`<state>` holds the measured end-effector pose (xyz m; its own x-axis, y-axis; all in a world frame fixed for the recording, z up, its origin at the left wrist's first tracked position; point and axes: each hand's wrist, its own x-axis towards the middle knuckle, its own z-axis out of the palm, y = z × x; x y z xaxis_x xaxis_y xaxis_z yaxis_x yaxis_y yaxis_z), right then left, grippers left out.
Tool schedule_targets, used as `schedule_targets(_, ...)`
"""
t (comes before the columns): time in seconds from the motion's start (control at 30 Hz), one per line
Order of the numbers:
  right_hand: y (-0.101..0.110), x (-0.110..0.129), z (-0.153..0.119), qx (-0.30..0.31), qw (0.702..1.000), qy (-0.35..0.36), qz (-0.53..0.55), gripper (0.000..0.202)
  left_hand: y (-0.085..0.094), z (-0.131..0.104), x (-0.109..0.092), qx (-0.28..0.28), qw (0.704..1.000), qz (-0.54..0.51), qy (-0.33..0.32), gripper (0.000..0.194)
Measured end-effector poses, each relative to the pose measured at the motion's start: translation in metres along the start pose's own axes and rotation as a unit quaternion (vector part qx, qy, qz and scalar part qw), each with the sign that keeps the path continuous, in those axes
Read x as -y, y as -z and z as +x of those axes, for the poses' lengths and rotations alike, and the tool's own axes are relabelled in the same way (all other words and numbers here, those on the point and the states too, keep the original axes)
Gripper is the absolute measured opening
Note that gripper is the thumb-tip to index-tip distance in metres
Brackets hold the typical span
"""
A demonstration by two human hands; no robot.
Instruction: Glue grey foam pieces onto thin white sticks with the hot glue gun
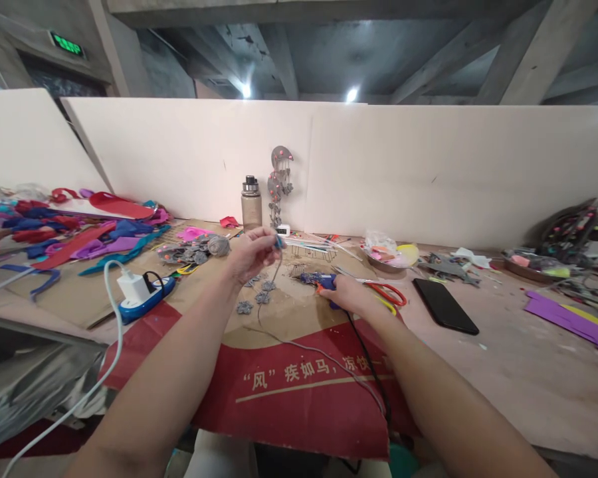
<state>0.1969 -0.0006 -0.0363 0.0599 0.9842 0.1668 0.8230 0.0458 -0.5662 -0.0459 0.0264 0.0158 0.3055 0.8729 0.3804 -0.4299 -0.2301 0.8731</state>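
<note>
My left hand [255,251] is raised over the cardboard mat, fingers pinched on a grey cord [278,271] that hangs down from them. A small teal spot shows at the fingertips; I cannot make out what it is. The cord runs on past several grey flower-shaped pieces [244,307] lying below the hand, then across the red part of the mat [299,411]. My right hand [346,293] is closed around a blue glue gun [311,279] low over the mat, its nozzle pointing left. A black cable [357,335] trails from it toward me.
Beyond my right hand lie red-handled scissors [391,293] and a black phone [446,305]. A blue-and-white power strip [147,299] sits left, near coloured felt scraps [104,232]. A bottle [252,206] and a hanging grey ornament [281,179] stand against the white partition [189,159].
</note>
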Motion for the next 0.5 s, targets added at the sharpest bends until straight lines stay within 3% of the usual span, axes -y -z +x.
schedule_targets(0.1,-0.02,-0.001,-0.001,-0.018,0.999,-0.031,0.023,0.028,-0.004,0.004,0.013,0.014,0.998,0.049,0.025,0.026)
schedule_targets(0.23,-0.018,0.003,0.003,-0.005,0.996,-0.054,0.064,0.01,-0.002,0.007,0.023,-0.033,0.996,0.076,0.023,0.027)
schedule_targets(0.33,-0.008,0.015,0.002,-0.044,0.983,-0.013,0.176,0.024,0.001,0.01,0.026,-0.088,0.993,0.075,0.008,0.028)
schedule_targets(0.5,0.002,0.043,-0.018,-0.074,0.916,0.111,0.378,0.033,0.004,0.013,0.027,-0.142,0.987,0.074,-0.007,0.03)
